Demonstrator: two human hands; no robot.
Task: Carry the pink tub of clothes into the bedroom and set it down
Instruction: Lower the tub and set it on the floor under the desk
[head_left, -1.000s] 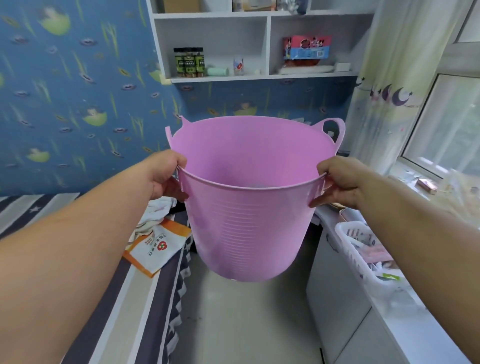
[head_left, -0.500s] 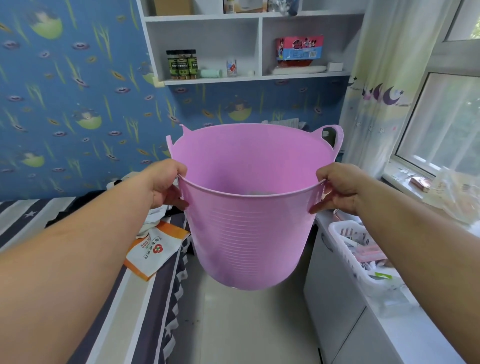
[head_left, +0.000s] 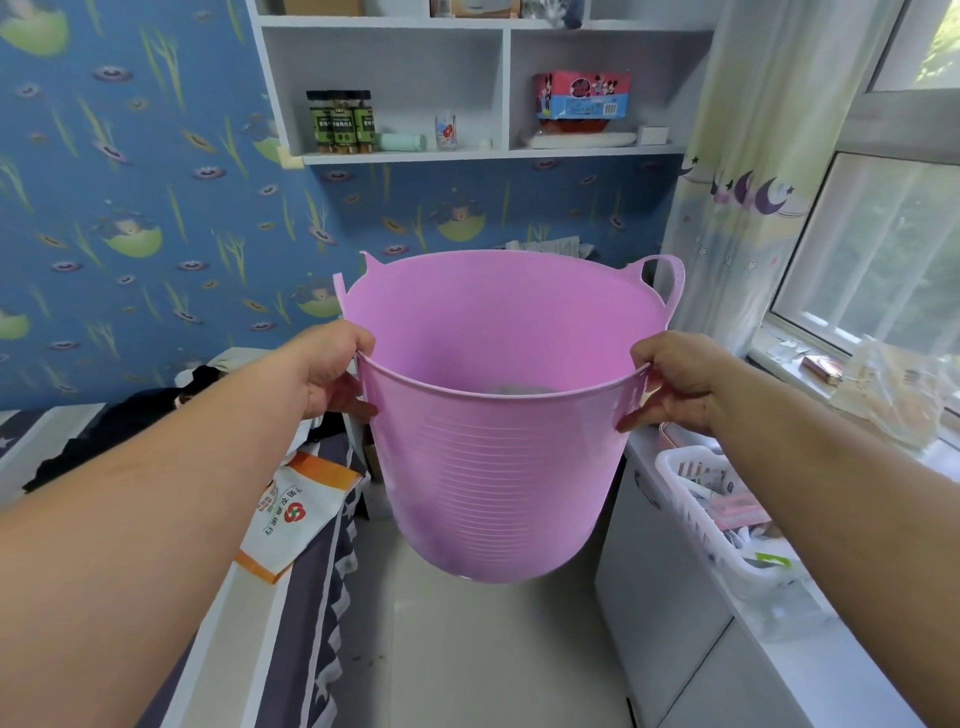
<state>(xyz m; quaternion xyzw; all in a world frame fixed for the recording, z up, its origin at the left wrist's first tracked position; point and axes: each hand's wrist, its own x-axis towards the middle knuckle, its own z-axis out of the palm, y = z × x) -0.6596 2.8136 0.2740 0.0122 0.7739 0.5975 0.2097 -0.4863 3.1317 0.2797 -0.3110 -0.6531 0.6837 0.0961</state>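
Observation:
The pink tub (head_left: 493, 467) hangs in the air in front of me, above the narrow floor strip between bed and counter. My left hand (head_left: 332, 371) grips its near-left rim and my right hand (head_left: 675, 382) grips its near-right rim. The tub has two loop handles on its far side. Deep inside, only a small patch of grey cloth (head_left: 519, 388) shows above the near rim; the rest of the contents are hidden.
A striped bed (head_left: 291, 597) with an orange-and-white bag (head_left: 291, 514) and dark clothes (head_left: 130, 431) lies to the left. A white counter (head_left: 727, 597) with a white basket (head_left: 722, 514) runs along the right under the window. Wall shelves (head_left: 483, 150) hang ahead.
The view has tilted slightly upward and the tub sits lower in the frame. Both hands keep the same grip on the rim. More of the dark clothes on the bed shows.

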